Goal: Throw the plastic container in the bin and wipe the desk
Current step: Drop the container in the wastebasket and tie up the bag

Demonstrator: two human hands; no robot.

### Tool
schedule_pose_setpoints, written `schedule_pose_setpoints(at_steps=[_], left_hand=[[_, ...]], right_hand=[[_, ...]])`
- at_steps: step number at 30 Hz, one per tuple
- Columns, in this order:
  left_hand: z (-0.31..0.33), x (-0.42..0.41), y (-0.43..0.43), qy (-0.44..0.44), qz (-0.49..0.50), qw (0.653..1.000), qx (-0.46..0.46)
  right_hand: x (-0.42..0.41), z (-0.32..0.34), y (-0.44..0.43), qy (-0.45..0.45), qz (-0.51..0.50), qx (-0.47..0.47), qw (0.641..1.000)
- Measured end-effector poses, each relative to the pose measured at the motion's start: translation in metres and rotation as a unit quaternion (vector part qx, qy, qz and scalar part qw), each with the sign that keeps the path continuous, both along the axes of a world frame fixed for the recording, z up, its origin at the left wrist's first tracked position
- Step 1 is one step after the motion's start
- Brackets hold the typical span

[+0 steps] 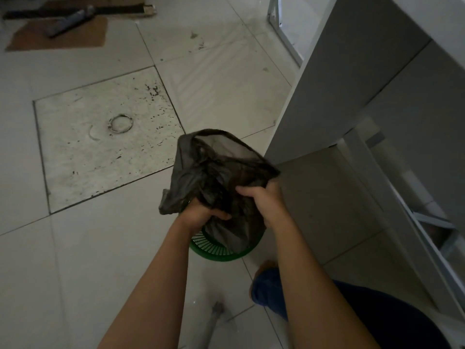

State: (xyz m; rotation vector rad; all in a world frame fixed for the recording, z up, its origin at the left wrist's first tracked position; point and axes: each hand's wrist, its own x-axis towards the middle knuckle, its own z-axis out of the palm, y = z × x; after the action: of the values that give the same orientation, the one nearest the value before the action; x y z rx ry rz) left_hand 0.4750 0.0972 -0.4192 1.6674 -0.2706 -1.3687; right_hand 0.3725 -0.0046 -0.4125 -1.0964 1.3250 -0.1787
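Note:
A green slatted plastic bin (216, 250) stands on the tiled floor beside the desk's grey side panel (339, 79). A dark bin bag (216, 167) rises loosely out of it, its mouth open towards the far side. My left hand (201, 212) grips the bag's near left edge. My right hand (264, 200) grips its near right edge. Both fists are closed on the plastic just above the bin's rim. No plastic container shows; the bag's inside is dark.
The pale desk (427, 26) runs along the right, with metal legs (276, 23) behind. A worn floor hatch with a ring (120, 123) lies to the left. Cardboard and a dark tool (68, 21) lie at the far left. My knee in blue cloth (269, 285) is below the bin.

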Motion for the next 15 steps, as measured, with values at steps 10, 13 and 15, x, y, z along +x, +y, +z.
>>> schedule_pose_setpoints(at_steps=[10, 13, 15], left_hand=[[0.014, -0.013, -0.012, -0.197, -0.25, 0.941, 0.114], [0.012, -0.017, -0.009, -0.203, -0.239, 0.942, 0.122], [0.005, -0.018, -0.005, -0.217, -0.234, 0.937, 0.143]], right_hand=[[0.021, 0.025, 0.025, 0.042, 0.312, -0.092, 0.945], [0.023, 0.026, 0.027, 0.042, 0.334, -0.063, 0.94], [0.023, 0.027, 0.024, 0.031, 0.326, -0.027, 0.944]])
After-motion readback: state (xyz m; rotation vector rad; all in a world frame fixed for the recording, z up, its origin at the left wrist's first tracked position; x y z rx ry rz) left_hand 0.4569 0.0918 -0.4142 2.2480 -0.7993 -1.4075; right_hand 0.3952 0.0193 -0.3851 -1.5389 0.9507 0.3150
